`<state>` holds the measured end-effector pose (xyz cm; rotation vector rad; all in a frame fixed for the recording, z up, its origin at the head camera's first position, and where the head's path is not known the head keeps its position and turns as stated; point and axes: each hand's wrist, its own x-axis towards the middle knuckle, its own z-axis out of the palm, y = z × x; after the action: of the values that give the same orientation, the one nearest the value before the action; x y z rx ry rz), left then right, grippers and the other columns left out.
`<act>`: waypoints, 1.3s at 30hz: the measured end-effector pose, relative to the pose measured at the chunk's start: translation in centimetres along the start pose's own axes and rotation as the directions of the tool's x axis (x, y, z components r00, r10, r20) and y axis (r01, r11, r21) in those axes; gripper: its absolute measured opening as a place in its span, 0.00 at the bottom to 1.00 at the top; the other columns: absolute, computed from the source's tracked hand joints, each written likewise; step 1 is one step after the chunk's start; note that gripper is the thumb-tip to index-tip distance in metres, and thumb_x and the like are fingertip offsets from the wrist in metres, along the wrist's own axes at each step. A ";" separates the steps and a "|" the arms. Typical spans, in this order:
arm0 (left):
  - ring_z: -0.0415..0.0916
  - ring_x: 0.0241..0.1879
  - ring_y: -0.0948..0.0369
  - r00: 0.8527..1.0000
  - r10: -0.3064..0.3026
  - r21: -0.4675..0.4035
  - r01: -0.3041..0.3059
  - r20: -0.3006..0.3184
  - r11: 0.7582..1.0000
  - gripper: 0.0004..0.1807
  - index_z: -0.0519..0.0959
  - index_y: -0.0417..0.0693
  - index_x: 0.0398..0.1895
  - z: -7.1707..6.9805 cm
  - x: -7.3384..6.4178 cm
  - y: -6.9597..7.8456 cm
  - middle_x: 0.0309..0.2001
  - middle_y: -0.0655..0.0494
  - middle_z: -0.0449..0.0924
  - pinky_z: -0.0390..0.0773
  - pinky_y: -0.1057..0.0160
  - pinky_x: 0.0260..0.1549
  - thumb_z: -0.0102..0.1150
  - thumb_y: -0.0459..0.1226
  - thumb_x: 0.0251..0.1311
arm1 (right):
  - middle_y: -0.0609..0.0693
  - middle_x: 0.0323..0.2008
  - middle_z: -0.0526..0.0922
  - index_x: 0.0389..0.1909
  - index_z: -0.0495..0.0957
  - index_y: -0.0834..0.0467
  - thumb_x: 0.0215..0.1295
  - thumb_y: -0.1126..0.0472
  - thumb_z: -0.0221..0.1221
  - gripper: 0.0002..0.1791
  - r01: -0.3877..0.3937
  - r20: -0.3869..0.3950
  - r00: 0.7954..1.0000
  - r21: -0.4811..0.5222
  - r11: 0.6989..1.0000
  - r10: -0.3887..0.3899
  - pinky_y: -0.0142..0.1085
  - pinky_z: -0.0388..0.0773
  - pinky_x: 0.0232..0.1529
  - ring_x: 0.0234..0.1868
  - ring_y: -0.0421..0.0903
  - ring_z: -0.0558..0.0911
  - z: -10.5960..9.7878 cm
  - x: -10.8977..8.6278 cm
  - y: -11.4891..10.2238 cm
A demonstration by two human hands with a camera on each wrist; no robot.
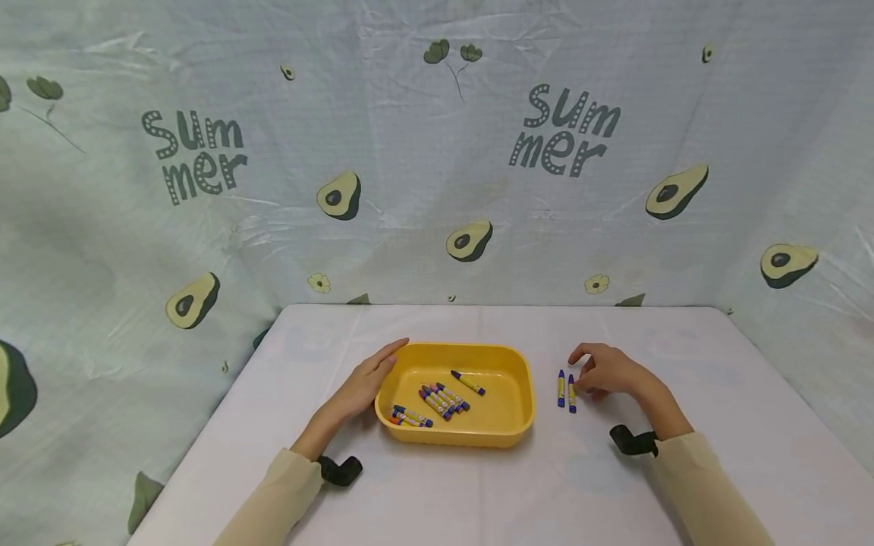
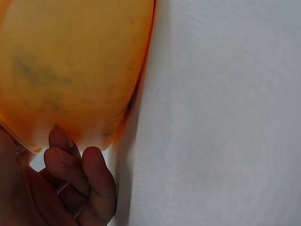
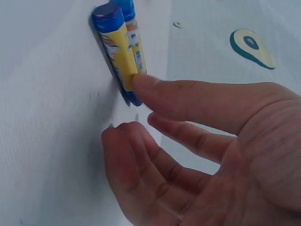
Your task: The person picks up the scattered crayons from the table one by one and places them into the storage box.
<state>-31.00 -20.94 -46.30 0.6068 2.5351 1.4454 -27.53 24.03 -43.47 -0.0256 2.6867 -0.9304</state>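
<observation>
My left hand (image 1: 362, 387) holds the left side of a yellow plastic tray (image 1: 505, 379), thumb at the rim. In the left wrist view its bent fingers (image 2: 99, 179) lie against the outer wall. Several crayons (image 1: 440, 400) with yellow wrappers lie inside, mostly grouped at the left and middle. Right of the tray, two blue crayons, one nearer the tray (image 1: 561, 388) and one nearer the hand (image 1: 572, 394), lie side by side on the table. My right hand (image 1: 610, 371) is beside them, fingers loosely bent. Its thumb (image 3: 188, 101) touches the nearer crayon, with no finger closed against it.
The table (image 1: 478, 493) has a pale cloth. A backdrop (image 1: 410, 152) with avocado prints and lettering stands behind it and along the sides. Each wrist wears a black strap mount, one at the left (image 1: 340, 472) and one at the right (image 1: 633, 440).
</observation>
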 end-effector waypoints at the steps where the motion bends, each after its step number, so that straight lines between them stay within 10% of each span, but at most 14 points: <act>1: 0.59 0.79 0.46 1.000 -0.002 0.001 0.002 0.000 1.000 0.26 0.61 0.59 0.81 0.0 0.0 0.0 0.80 0.49 0.62 0.55 0.40 0.79 0.35 0.47 0.84 | 0.55 0.37 0.81 0.59 0.74 0.64 0.61 0.63 0.70 0.27 -0.008 0.002 1.000 -0.002 1.000 0.008 0.37 0.85 0.34 0.30 0.46 0.81 -0.1 -0.1 0.0; 28: 0.59 0.79 0.45 1.000 0.003 0.013 -0.003 0.002 1.000 0.26 0.61 0.58 0.81 -0.3 -0.2 -0.1 0.80 0.49 0.61 0.54 0.39 0.79 0.34 0.46 0.84 | 0.56 0.40 0.83 0.57 0.73 0.64 0.59 0.63 0.72 0.27 -0.143 0.041 0.989 -0.035 0.989 0.145 0.37 0.88 0.36 0.31 0.47 0.82 0.9 -0.3 -1.1; 39: 0.60 0.79 0.45 1.000 0.005 0.006 -0.005 0.002 1.000 0.26 0.61 0.59 0.81 -0.2 -0.2 -0.1 0.80 0.48 0.62 0.55 0.39 0.79 0.34 0.46 0.84 | 0.60 0.44 0.82 0.59 0.73 0.64 0.59 0.69 0.64 0.26 -0.082 0.061 0.995 0.023 0.996 0.081 0.40 0.88 0.38 0.33 0.49 0.82 0.5 -0.6 -0.6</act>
<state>-30.88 -21.22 -46.29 0.6158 2.5396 1.4381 -26.91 23.34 -43.29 0.0602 2.5994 -0.9245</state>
